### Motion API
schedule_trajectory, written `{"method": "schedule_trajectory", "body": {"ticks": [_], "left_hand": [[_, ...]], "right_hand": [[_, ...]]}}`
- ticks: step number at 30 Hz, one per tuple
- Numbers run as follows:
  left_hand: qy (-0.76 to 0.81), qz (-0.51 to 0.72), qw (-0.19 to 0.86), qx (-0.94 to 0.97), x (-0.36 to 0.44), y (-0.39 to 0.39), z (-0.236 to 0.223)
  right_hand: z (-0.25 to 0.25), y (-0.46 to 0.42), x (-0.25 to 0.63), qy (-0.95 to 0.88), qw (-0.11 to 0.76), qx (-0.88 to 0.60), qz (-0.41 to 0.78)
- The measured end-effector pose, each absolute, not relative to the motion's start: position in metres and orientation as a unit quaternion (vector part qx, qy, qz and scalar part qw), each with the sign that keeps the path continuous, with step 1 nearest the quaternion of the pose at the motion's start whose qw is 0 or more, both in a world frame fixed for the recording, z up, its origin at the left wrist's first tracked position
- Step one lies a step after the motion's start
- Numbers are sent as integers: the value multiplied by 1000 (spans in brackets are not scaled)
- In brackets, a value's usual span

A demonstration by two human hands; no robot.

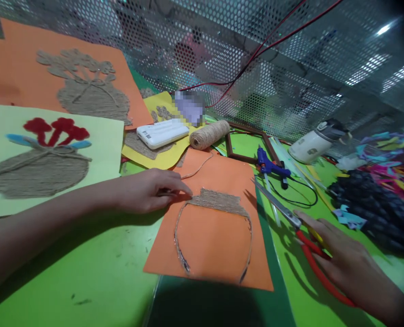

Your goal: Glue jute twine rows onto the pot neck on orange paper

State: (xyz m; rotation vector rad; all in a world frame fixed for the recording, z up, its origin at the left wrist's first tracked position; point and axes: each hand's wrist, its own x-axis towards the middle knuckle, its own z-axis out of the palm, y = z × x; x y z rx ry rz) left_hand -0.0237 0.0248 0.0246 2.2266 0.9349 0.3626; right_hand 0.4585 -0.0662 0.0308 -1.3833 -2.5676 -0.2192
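Observation:
My left hand (147, 190) rests on the left edge of an orange paper sheet (211, 236), its fingertips pinched at the left end of the glued jute twine pot rim (218, 201). A twine outline curves down from the rim on both sides. A loose strand runs from the sheet up to the jute twine spool (209, 134). My right hand (345, 261) lies over red-handled scissors (299, 231) on the green table, fingers stretched flat along the handles, the blades pointing up-left.
A blue glue gun (270, 167) with a black cord lies behind the scissors. A white power bank (162, 133) sits on yellow paper. Finished twine pictures lie at left on orange (82, 86) and pale yellow (38, 159) sheets. Coloured paper scraps (386, 168) pile at right. Perforated metal wall behind.

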Motion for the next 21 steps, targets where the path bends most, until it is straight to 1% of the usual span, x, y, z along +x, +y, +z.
{"method": "schedule_trajectory", "body": {"ticks": [4,9,15,21], "left_hand": [[297,108,288,904,-26,26,25],[294,112,260,913,-27,24,28],[293,78,247,920,-35,32,23],[280,101,203,933,-34,33,13]], "right_hand": [[17,-92,480,-847,126,-513,-60],[6,-117,496,-821,132,-554,-38],[9,-133,510,-796,119,-593,-16],[13,-129,523,-765,123,-632,11]]}}
